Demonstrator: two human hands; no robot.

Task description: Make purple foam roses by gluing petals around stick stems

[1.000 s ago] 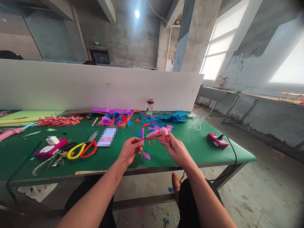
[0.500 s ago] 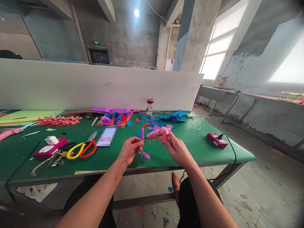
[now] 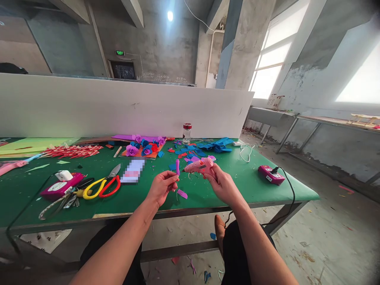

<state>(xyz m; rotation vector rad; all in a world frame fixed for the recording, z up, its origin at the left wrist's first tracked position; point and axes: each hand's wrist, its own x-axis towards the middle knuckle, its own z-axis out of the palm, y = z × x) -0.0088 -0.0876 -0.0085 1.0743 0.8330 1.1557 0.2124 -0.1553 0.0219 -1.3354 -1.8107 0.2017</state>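
Purple paper roll [image 3: 177, 168]: light and easily crushed

We find it upright above the bench [image 3: 246, 186], its lower end at the left hand [image 3: 162, 188], whose fingers are clamped there. We judge it soft; we pinch low and lightly. The right hand [image 3: 225, 186] has its fingers wrapped around the pink glue gun [image 3: 198, 166], probably stiffer and heavier, best gripped by its handle. Its front end faces the roll.

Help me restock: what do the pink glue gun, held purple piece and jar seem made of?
Pink glue gun: probably smooth plastic; the body looks moulded. Purple piece: likely matte paper; it shows little shine. Jar: glossy glass or plastic, with see-through sides.
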